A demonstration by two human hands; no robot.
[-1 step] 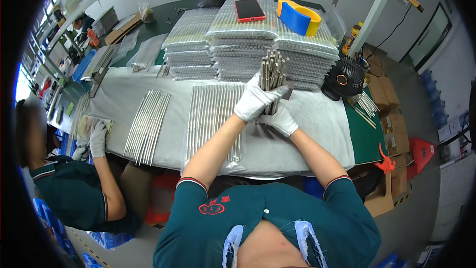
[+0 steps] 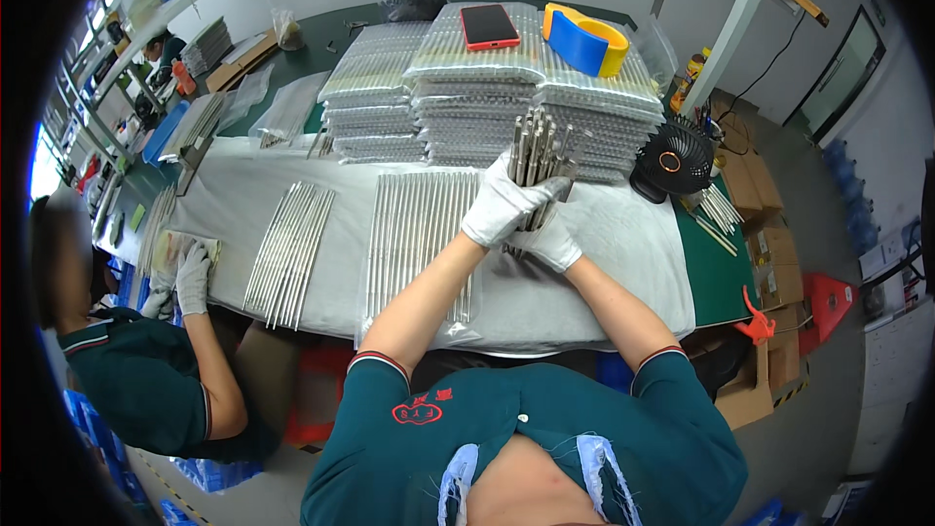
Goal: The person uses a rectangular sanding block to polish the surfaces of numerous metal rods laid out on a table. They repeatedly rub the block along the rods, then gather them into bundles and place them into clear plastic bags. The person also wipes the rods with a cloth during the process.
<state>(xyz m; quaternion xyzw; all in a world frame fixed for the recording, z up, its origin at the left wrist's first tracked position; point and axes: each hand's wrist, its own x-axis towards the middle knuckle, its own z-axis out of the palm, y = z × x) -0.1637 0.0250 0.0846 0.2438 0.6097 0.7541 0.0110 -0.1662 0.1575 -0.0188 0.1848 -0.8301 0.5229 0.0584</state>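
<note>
A bundle of slim metal rods [image 2: 534, 148] stands roughly upright above the cloth, in both of my white-gloved hands. My left hand [image 2: 503, 203] is wrapped round its middle, thumb lying across the front. Lower down, my right hand [image 2: 551, 240] closes on the bundle from the right; part of its fingers is hidden behind the left hand and the rods. A row of similar rods in a clear plastic sleeve [image 2: 422, 244] lies flat just left of my hands. Farther left, a loose row of rods [image 2: 289, 255] rests on the grey cloth [image 2: 609, 282].
Behind my hands rise stacks of sleeved rods [image 2: 477, 127], topped by a red-edged phone [image 2: 489, 27] and a blue-yellow tape roll [image 2: 584, 39]. A black fan [image 2: 670, 158] and loose pale rods [image 2: 721, 206] are at right. A co-worker's gloved hand [image 2: 193, 278] works at far left.
The rod bundle has come down slightly, and its upper ends have spread a little to the right. Both my hands keep their hold.
</note>
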